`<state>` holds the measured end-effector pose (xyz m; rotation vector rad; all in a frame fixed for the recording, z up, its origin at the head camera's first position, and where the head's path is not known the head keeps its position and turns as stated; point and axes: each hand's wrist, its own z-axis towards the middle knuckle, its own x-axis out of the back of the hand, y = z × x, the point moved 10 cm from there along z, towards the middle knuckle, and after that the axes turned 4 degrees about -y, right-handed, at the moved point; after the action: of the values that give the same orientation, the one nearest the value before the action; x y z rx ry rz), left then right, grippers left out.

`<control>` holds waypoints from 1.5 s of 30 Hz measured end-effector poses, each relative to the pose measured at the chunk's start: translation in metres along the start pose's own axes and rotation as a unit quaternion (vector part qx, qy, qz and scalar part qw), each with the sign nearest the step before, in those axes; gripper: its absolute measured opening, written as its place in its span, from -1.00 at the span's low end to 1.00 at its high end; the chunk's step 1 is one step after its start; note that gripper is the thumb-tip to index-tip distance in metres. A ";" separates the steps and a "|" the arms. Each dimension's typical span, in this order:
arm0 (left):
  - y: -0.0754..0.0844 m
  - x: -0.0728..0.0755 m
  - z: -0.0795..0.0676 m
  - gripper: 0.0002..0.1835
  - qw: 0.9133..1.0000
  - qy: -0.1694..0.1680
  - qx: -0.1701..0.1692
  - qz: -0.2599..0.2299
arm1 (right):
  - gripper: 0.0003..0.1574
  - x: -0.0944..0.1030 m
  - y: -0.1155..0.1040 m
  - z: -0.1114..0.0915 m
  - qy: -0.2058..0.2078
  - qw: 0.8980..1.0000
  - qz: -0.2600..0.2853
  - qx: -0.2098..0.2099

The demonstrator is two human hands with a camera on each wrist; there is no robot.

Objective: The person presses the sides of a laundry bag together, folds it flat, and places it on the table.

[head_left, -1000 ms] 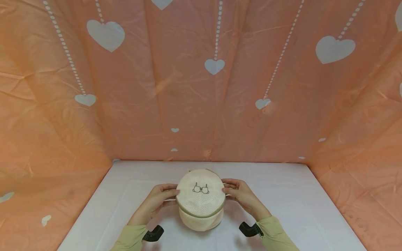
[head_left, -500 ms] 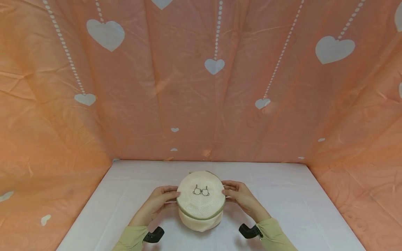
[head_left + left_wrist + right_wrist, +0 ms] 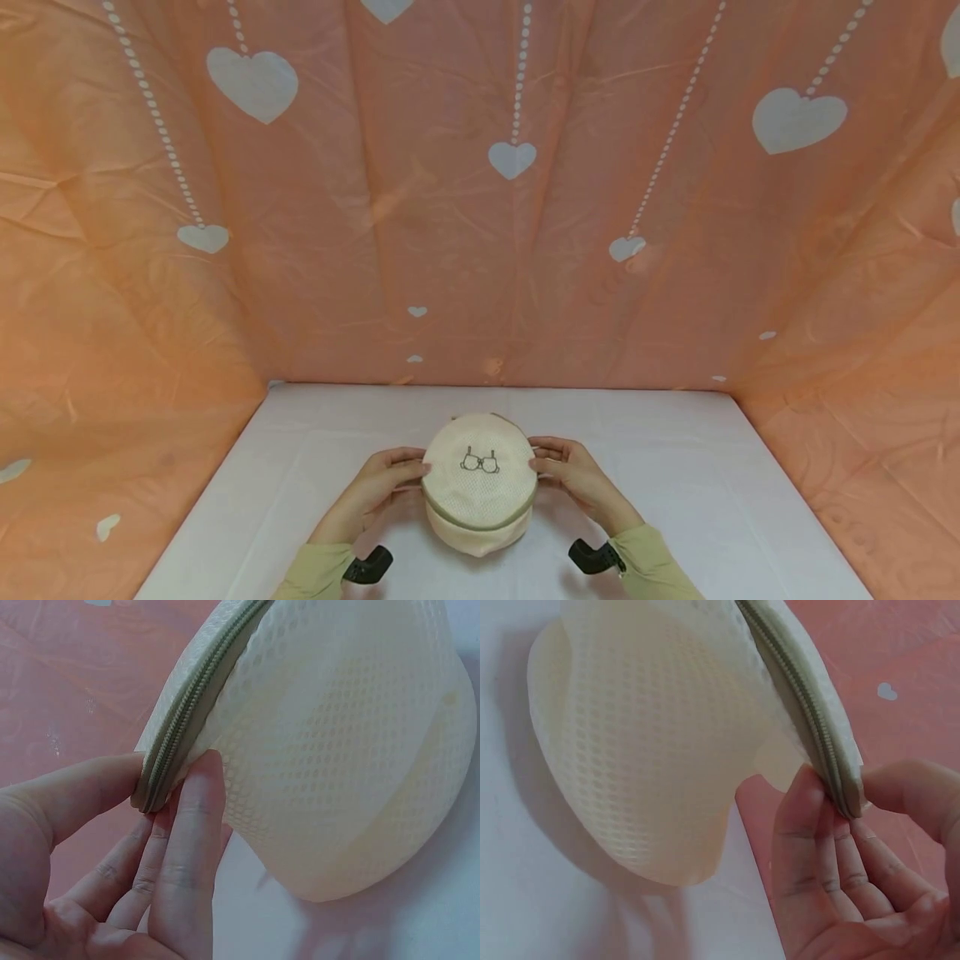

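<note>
A round cream mesh laundry bag [image 3: 480, 492] with a bra drawing on its top sits between my two hands in the head view. My left hand [image 3: 375, 487] pinches its rim on the left side, thumb on top and fingers below. On the opposite side my right hand [image 3: 577, 477] pinches the rim the same way. The olive zipper [image 3: 191, 705] runs round the rim and shows closed in the left wrist view. In the right wrist view the zipper [image 3: 802, 697] passes between thumb and fingers, while the soft mesh side hangs below.
A white table [image 3: 315, 433] lies under the bag. Orange sheeting [image 3: 480, 275] with white hearts rises behind it and on both sides. Dark devices [image 3: 369, 565] are strapped at both wrists below the light green sleeves.
The bag and both hands have shifted slightly toward the person, lower in the head view. The bag's lower part shows less below the rim. Both hands keep their hold.
</note>
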<state>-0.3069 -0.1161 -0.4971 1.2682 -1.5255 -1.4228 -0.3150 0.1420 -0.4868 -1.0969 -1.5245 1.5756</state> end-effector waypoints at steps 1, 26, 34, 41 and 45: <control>0.000 0.000 0.000 -0.51 1.000 -0.004 -0.002 -0.001 | -0.35 0.000 0.001 0.000 -0.001 1.000 0.000 0.000; -0.020 0.003 0.004 -0.55 1.000 -0.003 -0.007 -0.002 | -0.37 0.002 0.025 0.004 0.002 1.000 -0.001 -0.008; -0.026 0.005 0.003 -0.53 1.000 0.007 0.009 0.002 | -0.39 0.002 0.032 0.005 -0.001 1.000 0.002 -0.019; -0.032 0.006 0.005 -0.54 1.000 0.006 0.009 0.004 | -0.37 0.002 0.035 0.005 -0.006 1.000 0.001 -0.014; -0.036 0.007 0.005 -0.53 1.000 0.010 0.015 0.011 | -0.36 0.003 0.037 0.005 -0.004 1.000 -0.004 -0.015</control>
<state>-0.3067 -0.1182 -0.5344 1.2769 -1.5471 -1.3745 -0.3179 0.1391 -0.5242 -1.0991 -1.5606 1.5586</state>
